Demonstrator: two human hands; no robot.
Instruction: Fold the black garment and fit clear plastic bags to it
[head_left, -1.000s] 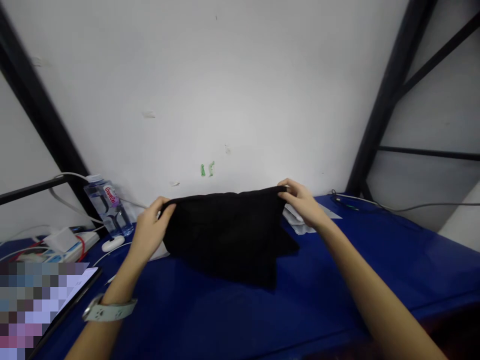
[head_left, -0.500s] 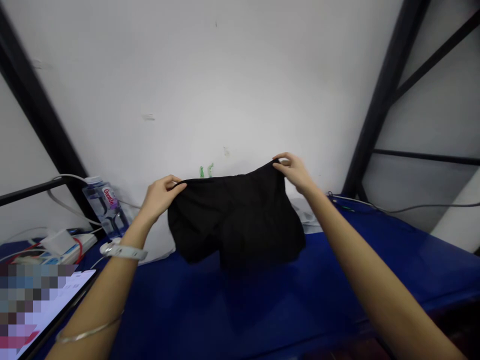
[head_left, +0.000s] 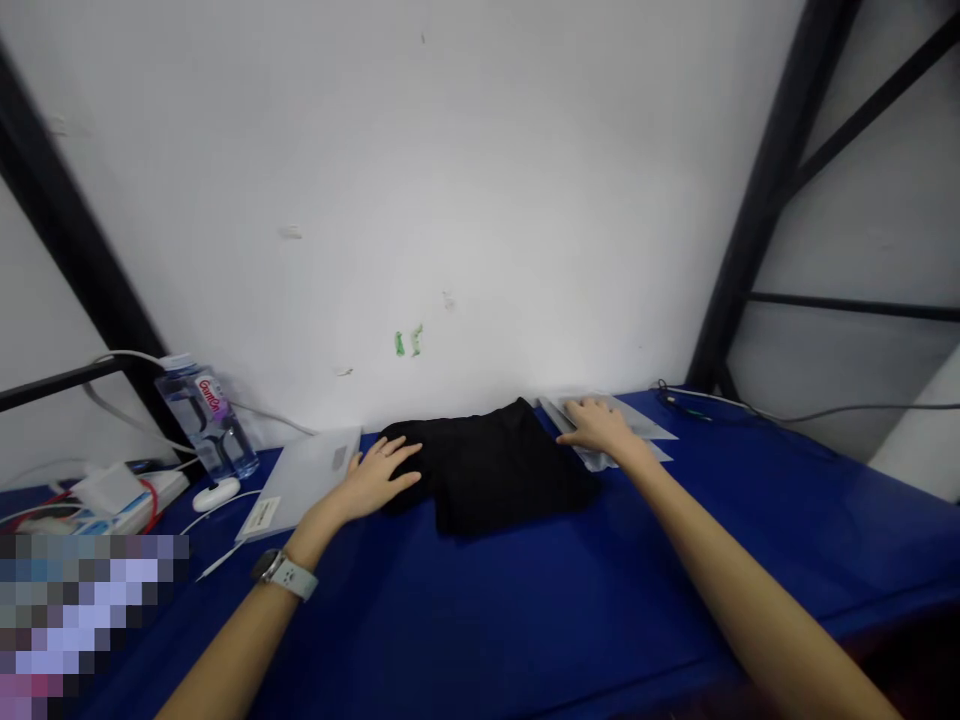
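The blue desk (head_left: 480, 620) carries one folded black garment (head_left: 487, 470), lying flat at centre. Folding appears complete, so the next move likely calls for bagging it. Also counted: one pile of clear plastic sleeves (head_left: 600, 420), one pale board (head_left: 300, 480), one water bottle (head_left: 210, 425). Two hands: left hand (head_left: 379, 478) open against the garment's edge, right hand (head_left: 596, 428) open on the sleeves; both grips released, grasping nothing.
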